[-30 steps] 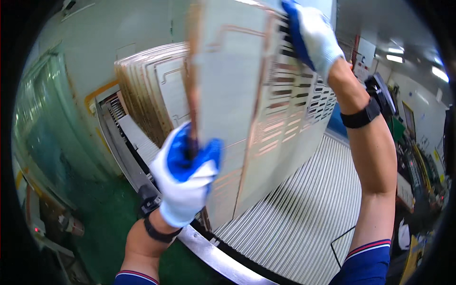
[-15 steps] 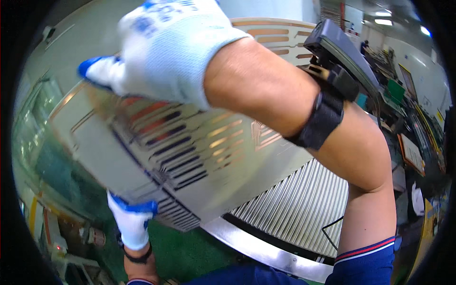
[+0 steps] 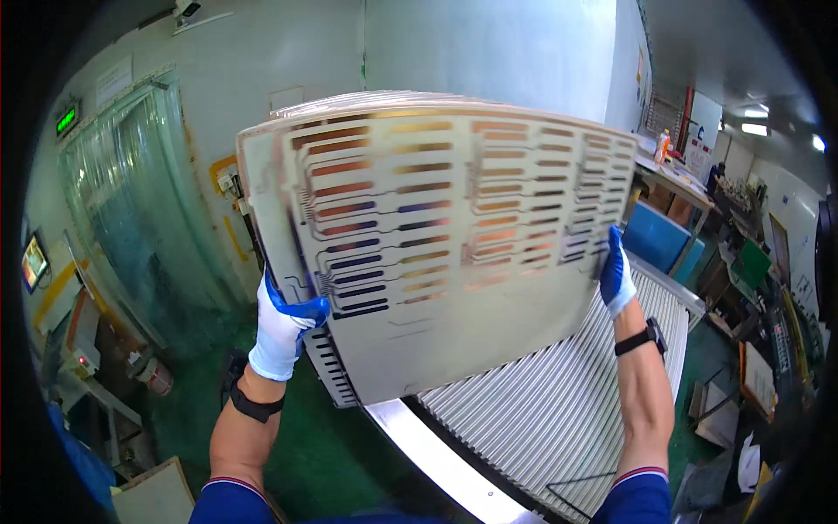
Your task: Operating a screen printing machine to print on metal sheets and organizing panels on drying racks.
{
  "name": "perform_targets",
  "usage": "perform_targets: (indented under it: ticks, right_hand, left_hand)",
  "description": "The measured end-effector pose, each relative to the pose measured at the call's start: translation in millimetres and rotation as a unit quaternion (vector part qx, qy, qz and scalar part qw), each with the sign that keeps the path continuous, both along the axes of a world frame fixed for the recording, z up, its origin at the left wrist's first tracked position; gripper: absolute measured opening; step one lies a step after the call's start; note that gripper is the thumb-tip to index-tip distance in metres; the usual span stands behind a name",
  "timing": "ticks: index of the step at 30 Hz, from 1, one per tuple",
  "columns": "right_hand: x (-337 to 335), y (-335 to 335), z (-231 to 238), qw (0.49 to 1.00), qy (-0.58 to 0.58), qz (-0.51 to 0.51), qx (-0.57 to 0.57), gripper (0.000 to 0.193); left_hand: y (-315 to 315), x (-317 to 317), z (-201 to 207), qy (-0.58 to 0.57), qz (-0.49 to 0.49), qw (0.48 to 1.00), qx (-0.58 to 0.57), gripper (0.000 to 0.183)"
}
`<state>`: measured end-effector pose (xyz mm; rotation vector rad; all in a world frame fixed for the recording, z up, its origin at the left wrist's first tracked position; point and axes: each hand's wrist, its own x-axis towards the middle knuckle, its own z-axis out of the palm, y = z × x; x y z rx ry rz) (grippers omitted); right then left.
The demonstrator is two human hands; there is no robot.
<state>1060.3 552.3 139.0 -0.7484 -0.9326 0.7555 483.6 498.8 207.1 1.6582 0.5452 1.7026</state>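
We hold a large pale panel [image 3: 471, 327] upright and slightly tilted at the centre of our view, rows of copper-coloured and dark slots across its face. Our left hand [image 3: 288, 323], in a white and blue glove, clamps its edge at 8 o'clock, thumb across the front. Our right hand [image 3: 618, 275], gloved alike, is closed on the edge at 3 o'clock, some fingers hidden behind. A slotted strip [image 3: 332, 371] shows below the left hand; we cannot tell whether it is part of the same panel. Beyond the top, at 12 o'clock, pale stacked edges [image 3: 384, 99] show. At 5 o'clock lies a bed of metal rollers [image 3: 559, 402], with a shiny rail [image 3: 445, 467] at 6; we cannot tell whether the panel touches either. A clear curtain [image 3: 131, 210] hangs at 10 o'clock, and a table [image 3: 672, 179] with an orange bottle [image 3: 662, 145] stands at 2.
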Motion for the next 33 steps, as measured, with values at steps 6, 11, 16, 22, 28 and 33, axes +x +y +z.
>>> perform_targets:
  ticks: [6, 11, 16, 22, 28, 33]
  right_hand:
    - [-62, -8, 18, 0.975, 0.043, 0.205, -0.071, 0.053]
    - [-70, -7, -7, 0.989, -0.042, 0.13, -0.051, 0.049]
    - [-65, -38, 3, 1.0, -0.009, -0.004, -0.018, 0.038]
    - [-32, -91, -6, 0.973, -0.044, 0.224, 0.037, 0.054]
    - [-89, -127, 15, 0.999, 0.015, 0.039, -0.03, 0.058]
    - [-126, -146, 37, 0.999, 0.011, -0.005, -0.05, 0.061]
  left_hand:
    - [-6, 1, -2, -0.007, 0.09, 0.991, -0.097, 0.041]
    - [-12, -23, -11, -0.008, 0.115, 0.983, -0.144, 0.043]
    - [-21, -26, 0, -0.007, 0.085, 0.991, -0.103, 0.054]
    - [-3, -28, -28, 0.169, 0.209, 0.952, 0.145, 0.084]
    - [-10, -26, -35, 0.05, 0.02, 0.993, 0.103, 0.071]
    - [-10, -22, -52, 0.014, 0.135, 0.983, 0.122, 0.049]
